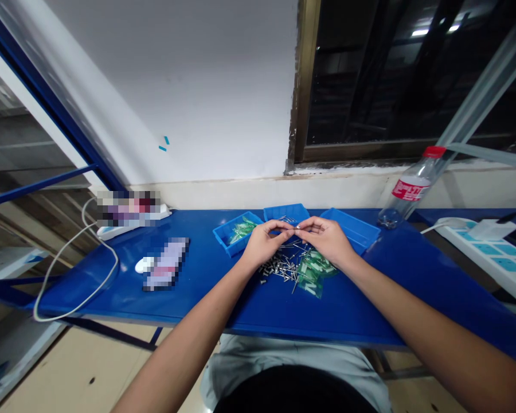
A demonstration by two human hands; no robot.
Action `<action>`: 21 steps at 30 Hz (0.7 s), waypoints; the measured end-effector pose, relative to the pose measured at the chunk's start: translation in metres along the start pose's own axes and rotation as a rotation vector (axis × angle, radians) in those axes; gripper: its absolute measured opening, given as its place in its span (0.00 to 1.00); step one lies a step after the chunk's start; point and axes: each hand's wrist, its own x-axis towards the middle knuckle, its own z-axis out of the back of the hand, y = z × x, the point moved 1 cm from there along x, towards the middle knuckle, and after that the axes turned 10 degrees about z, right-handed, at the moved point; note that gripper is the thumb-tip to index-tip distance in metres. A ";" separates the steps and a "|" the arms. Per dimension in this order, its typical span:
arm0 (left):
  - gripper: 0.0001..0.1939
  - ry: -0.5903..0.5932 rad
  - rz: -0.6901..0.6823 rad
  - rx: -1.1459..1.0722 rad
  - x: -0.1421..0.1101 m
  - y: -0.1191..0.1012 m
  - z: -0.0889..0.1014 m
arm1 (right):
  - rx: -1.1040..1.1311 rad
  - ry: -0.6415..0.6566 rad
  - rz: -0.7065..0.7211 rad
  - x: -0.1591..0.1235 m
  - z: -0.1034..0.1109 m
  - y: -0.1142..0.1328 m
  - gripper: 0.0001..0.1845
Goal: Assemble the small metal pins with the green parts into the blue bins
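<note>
My left hand (265, 242) and my right hand (325, 240) meet fingertip to fingertip above the table. Both are closed in a pinch on a small shiny metal piece (297, 228), too small to name surely. Under them lies a loose pile of small metal pins with heads (284, 268), like rivets or screws. Beside the pile, below my right hand, are green-tinted clear packets (315, 269) with pale pieces in them. Behind my hands stand a blue tray with green packets (227, 245), a blue tray with metal pins (286, 212) and another blue tray (356, 229), partly hidden by my right hand.
A clear bottle with a red cap (410, 186) stands on the blue table (189, 307) at the back right. Power strips lie at the right (494, 252) and back left (133, 223). A blurred-out flat object (167, 265) and a white cable (75, 310) are at left.
</note>
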 end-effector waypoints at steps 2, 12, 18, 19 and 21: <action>0.12 -0.027 -0.004 0.121 -0.002 -0.001 0.000 | 0.000 -0.032 0.018 0.002 0.001 -0.001 0.18; 0.10 0.188 -0.292 0.704 -0.008 0.004 -0.008 | -0.125 -0.131 0.125 0.015 0.004 -0.013 0.17; 0.09 0.112 -0.268 0.719 -0.005 0.005 -0.001 | -0.575 -0.030 0.335 0.011 0.003 -0.001 0.11; 0.10 0.087 -0.257 0.709 -0.004 0.005 0.000 | -0.615 -0.006 0.367 0.010 0.003 0.001 0.10; 0.12 0.032 -0.219 0.695 -0.004 0.005 0.003 | -0.661 0.018 0.409 0.009 0.003 0.003 0.09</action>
